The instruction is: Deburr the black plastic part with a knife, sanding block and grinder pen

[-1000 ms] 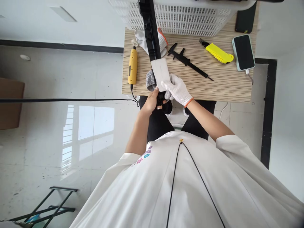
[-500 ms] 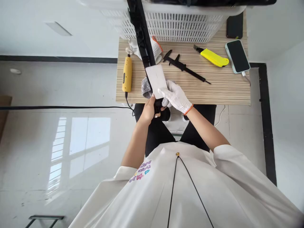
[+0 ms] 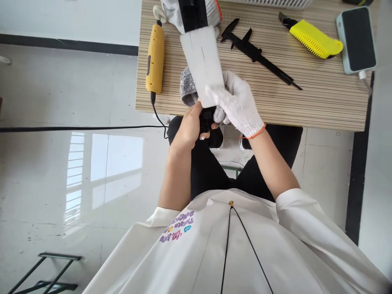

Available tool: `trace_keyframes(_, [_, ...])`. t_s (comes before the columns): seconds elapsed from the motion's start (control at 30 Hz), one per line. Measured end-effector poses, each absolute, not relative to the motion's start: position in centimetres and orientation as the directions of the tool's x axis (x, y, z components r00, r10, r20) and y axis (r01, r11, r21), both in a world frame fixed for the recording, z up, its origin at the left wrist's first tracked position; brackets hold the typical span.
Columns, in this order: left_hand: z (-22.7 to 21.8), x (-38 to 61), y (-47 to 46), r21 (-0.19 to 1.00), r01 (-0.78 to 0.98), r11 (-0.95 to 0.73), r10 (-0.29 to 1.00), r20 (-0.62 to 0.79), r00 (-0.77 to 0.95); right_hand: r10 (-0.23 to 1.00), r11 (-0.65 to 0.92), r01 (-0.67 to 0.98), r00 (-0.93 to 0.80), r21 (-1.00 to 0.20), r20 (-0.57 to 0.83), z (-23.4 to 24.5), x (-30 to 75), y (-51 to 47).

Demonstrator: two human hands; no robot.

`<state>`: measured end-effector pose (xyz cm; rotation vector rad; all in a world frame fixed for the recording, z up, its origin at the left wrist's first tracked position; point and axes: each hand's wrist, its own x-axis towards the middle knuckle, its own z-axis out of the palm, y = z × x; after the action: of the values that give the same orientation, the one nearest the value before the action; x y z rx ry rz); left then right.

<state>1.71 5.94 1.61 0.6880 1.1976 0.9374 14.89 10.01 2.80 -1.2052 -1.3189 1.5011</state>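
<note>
My left hand [image 3: 190, 126], bare, is closed around the lower end of a long black bar [image 3: 192, 10] just in front of the table edge. My right hand [image 3: 237, 102], in a white knit glove with an orange cuff, pinches a white flat rectangular piece [image 3: 202, 61] that lies against the bar. A grey speckled cloth or glove [image 3: 186, 83] sits on the table behind the white piece, to its left. The bar runs up out of the top of the view.
On the striped wooden table [image 3: 306, 106] lie a yellow corded power tool [image 3: 155, 57], a black caliper [image 3: 257, 55], a yellow utility knife [image 3: 315, 38], a phone [image 3: 357, 38] and a white glove [image 3: 171, 10]. A black cable [image 3: 76, 129] crosses the glossy floor at left.
The view has closed in on the table, so the basket at the back is nearly out of sight. Both hands keep their hold on the bar and the white piece.
</note>
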Motion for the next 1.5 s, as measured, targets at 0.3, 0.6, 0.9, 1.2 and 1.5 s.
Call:
trace_keyframes(0.3, [1.4, 1.8, 6.1, 0.868, -0.210, 0.451, 0.892, -0.443, 0.087, 0.966, -0.048, -0.024, -0.255, -0.999, -0.041, 2.4, 14.4, 12.0])
trace_keyframes(0.6, [1.3, 1.6, 6.1, 0.856, -0.232, 0.462, 0.887, -0.447, 0.119, 0.984, -0.074, -0.025, -0.164, -0.997, -0.069, 2.7, 14.0, 11.6])
trace_keyframes(0.9, [1.4, 1.8, 6.1, 0.843, -0.232, 0.485, 0.874, -0.480, 0.083, 0.986, -0.080, -0.013, -0.148, -0.997, -0.077, 2.6, 13.7, 10.6])
trace_keyframes(1.2, [1.3, 1.8, 6.1, 0.838, -0.223, 0.498, 0.866, -0.493, 0.078, 0.985, -0.120, -0.014, -0.126, -0.993, -0.117, 2.7, 14.0, 9.5])
trace_keyframes(1.5, [1.2, 1.6, 6.1, 0.836, -0.256, 0.485, 0.873, -0.479, 0.089, 0.982, -0.129, 0.016, -0.135, -0.992, -0.129, 3.1, 14.3, 10.2])
